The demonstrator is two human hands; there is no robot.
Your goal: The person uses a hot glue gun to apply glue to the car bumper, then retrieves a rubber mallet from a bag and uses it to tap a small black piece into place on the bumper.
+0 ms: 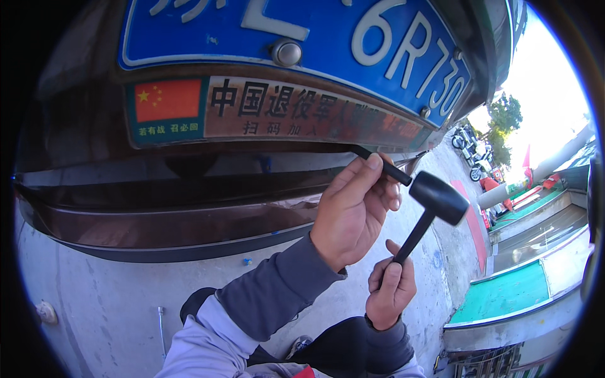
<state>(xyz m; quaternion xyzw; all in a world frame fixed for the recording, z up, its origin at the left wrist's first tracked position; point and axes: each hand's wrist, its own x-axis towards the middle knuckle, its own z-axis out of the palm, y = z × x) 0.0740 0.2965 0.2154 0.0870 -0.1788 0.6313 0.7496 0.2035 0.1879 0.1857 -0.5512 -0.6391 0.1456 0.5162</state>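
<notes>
L hand (353, 211) is pinching a thin black rod (384, 167), w/ its far tip sitting under the plate frame (283, 110) at the car's bumper (170, 220). R hand (391, 290) is gripping the mallet (428, 211) low on its handle, fist closed, head hanging tilted just beside the rod's near end, concrete floor (113, 302) below.

The blue plate (296, 38) is cut off by the upper edge. The black rod (384, 169) has its far tip hidden (behind the bumper gap). The mallet (435, 198) handle's lower end sits concealed inside the right hand (391, 293). Distant parked scooters (472, 154) are too small to tell apart.
</notes>
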